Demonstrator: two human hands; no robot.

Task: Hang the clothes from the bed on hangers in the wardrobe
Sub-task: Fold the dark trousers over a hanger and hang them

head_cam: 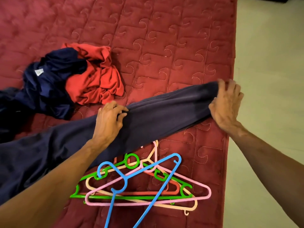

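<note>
A dark purple pair of trousers (158,116) lies stretched across the red quilted bed (164,46). My left hand (110,119) grips the cloth near its middle, fingers curled into the fabric. My right hand (227,104) grips the trouser end at the bed's right edge. A crumpled red garment (97,79) and a navy garment (49,83) with a white label lie in a heap at the left. Several plastic hangers (141,183), blue, green, pink, cream and red, lie piled on the bed just below the trousers.
The bed's right edge runs down the frame, with pale tiled floor (271,63) beyond it. No wardrobe is in view. Bare quilt stretches across the far part of the bed.
</note>
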